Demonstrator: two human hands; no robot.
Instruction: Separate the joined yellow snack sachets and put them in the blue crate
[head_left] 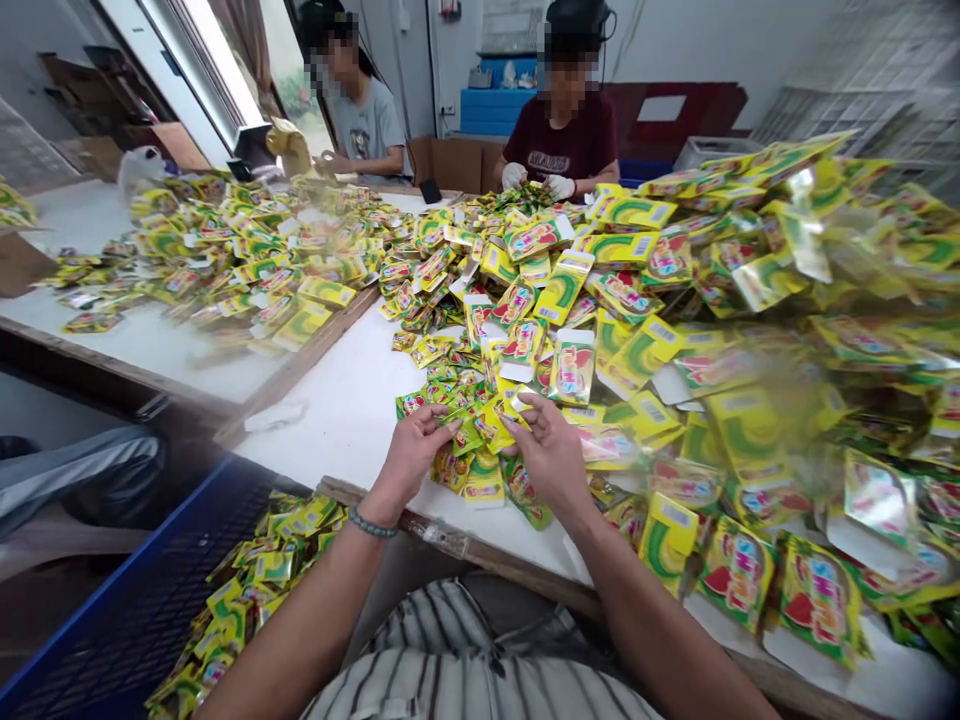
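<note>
Near the front edge of the white table point(352, 385), my left hand point(411, 450) pinches a small green candy packet point(467, 432) between thumb and fingers. My right hand point(549, 450) is closed on a small yellow carton point(493, 424), its pale flap by my fingertips. Packet and carton meet between the hands; whether the packet is inside the carton I cannot tell. More green packets point(442, 375) lie just beyond my left hand. Flat printed cartons point(574, 365) with white flaps are heaped past my right hand.
A blue crate point(161, 560) of filled-looking packs point(262, 570) stands low at my left. A wooden strip point(315, 350) divides the tables. Another heap point(247, 240) covers the left table. Two people sit across, one with white gloves point(559, 187).
</note>
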